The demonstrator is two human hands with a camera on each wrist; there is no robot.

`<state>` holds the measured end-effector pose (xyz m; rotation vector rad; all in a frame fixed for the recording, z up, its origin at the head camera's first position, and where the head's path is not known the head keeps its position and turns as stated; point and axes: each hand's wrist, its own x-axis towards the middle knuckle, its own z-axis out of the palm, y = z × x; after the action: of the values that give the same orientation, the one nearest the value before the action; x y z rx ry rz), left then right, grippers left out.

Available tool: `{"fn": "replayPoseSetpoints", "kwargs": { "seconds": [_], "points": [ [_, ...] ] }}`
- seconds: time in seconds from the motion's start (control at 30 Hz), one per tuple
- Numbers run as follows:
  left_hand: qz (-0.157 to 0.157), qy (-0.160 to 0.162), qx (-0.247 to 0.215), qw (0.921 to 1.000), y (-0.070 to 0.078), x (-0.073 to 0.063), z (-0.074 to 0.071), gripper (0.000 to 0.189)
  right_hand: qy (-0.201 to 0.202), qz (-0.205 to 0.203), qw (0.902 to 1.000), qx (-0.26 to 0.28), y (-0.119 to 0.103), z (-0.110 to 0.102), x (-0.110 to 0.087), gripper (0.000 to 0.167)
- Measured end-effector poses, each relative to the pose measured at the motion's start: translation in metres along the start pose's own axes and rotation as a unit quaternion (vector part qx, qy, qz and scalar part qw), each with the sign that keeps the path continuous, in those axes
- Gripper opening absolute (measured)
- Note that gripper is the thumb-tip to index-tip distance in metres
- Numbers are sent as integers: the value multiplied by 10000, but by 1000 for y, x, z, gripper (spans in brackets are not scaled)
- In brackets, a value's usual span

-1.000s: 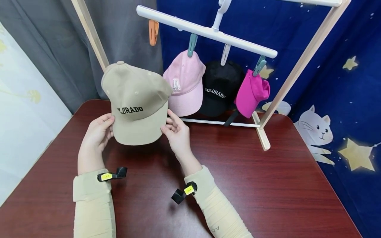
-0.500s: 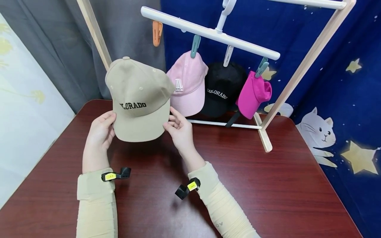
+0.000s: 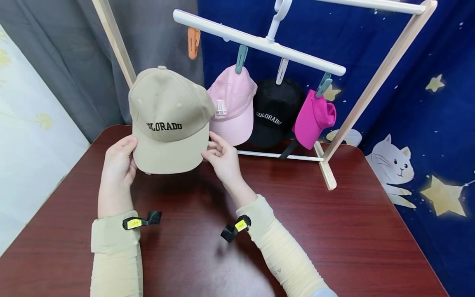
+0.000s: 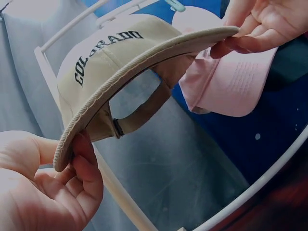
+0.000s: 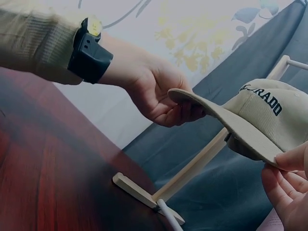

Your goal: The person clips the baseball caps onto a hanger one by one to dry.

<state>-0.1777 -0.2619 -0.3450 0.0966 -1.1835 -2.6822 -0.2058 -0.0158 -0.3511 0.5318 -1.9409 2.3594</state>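
Note:
A beige baseball cap [image 3: 170,107] with dark COLORADO lettering is held up by its brim above the table. My left hand [image 3: 119,163] pinches the brim's left edge between thumb and fingers. At the opposite edge, my right hand [image 3: 224,159] pinches the brim the same way. The left wrist view shows the cap's underside and back strap [image 4: 144,113]. Just behind the cap hangs a pink LA cap [image 3: 233,111], partly covered by it. An orange clip [image 3: 193,43] dangles above and behind the beige cap, gripping nothing.
A white hanger bar [image 3: 256,41] carries several clips. From it also hang a black cap [image 3: 278,111] and a magenta cap [image 3: 313,119]. A wooden rack [image 3: 382,78] stands on the dark red table [image 3: 334,231], with curtains behind.
Both hands have raised the beige cap slightly, and its brim is a little higher in view. The grip on both brim edges stays the same.

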Motion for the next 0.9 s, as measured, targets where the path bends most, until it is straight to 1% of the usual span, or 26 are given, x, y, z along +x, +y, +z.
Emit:
{"fn": "replayPoseSetpoints", "kwargs": {
  "seconds": [0.13, 0.33, 0.47, 0.6, 0.77, 0.9],
  "points": [
    [4, 66, -73, 10000, 3, 0, -1, 13, -95, 35, 9999, -114, -2, 2, 4, 57],
    [79, 224, -163, 9996, 10, 3, -1, 12, -363, 185, 9991, -144, -6, 6, 12, 59],
    [106, 300, -63, 9995, 14, 6, 1, 10, -393, 219, 9984, -352, -7, 7, 18, 59],
    [172, 308, 81, 9993, 18, 8, 4, 10, -457, 271, 9974, -478, -10, 7, 24, 59],
    [246, 285, 134, 9992, 19, 10, 7, 11, -555, 411, 9958, -607, -14, 6, 30, 59],
    [264, 322, 179, 9990, 19, 10, 8, 11, -611, 414, 9949, -689, -16, 6, 34, 59]
  ]
}}
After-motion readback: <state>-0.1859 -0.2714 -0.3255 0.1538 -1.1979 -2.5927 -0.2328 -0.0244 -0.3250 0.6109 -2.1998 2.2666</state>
